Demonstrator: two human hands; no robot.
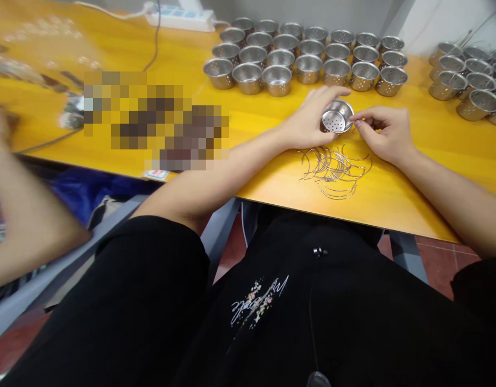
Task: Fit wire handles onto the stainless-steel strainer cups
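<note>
A small perforated metal cup [337, 117] is tilted with its mouth toward me, above the yellow table. Fingers and thumb of my left hand [312, 115] are closed around its left side. At the cup's right rim, my right hand [387, 131] pinches a thin wire between thumb and forefinger. Most of that wire is hidden by the fingers. Just below the cup lies a loose pile of curved metal wires [334, 166] near the table's front edge.
Rows of similar metal cups [278, 78] stand behind my hands. More cups [477, 102], some with wires over them, are at the far right. A white power strip [181, 19] lies at the back. Another person's arm [26, 215] is at the left.
</note>
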